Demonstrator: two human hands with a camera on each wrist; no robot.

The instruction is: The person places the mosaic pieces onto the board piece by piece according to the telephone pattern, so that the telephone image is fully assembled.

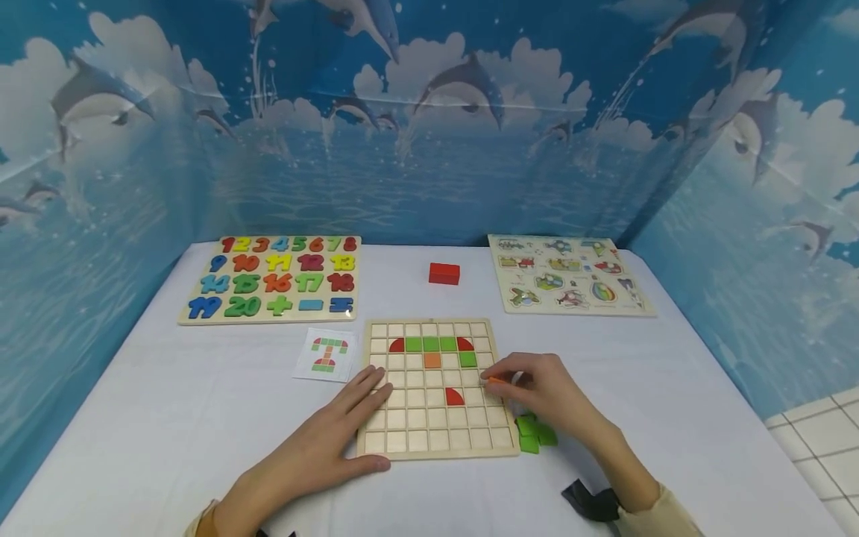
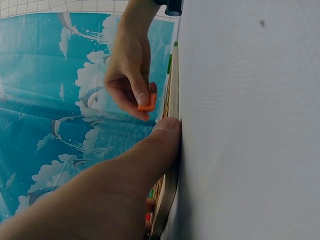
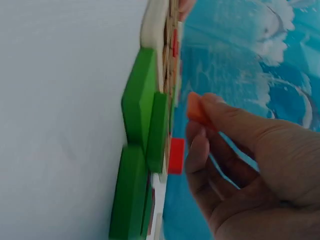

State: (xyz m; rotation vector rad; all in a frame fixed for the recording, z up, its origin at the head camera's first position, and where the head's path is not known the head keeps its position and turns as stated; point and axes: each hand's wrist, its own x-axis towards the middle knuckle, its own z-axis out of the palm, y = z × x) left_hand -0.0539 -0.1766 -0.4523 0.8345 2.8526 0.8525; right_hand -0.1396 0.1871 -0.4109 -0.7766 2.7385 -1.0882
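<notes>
Right now, the right hand (image 1: 545, 391) pinches an orange piece (image 3: 195, 107) between thumb and fingers, raised off the board (image 1: 417, 441) near its right edge. From that hand, the set orange piece (image 1: 432, 360) lies leftward and slightly farther from the person, with a bare cell just on its near side. The held piece shows no long axis that I can make out. The left hand (image 1: 329, 438) is well apart from it, fingers stretched over the board's left edge, gripping nothing.

Counting up: two orange pieces, one held, one set; three red quarters (image 1: 455, 396) and four green squares (image 1: 430, 344) in the board; at least four loose greens (image 1: 528, 426) by its near right corner, overlapping, so the exact number is unclear. One card (image 1: 326, 352) lies left of the board. Farther back on the desk (image 1: 637, 373): one red stack (image 1: 444, 274), one number board (image 1: 325, 319), one picture board (image 1: 577, 311).
</notes>
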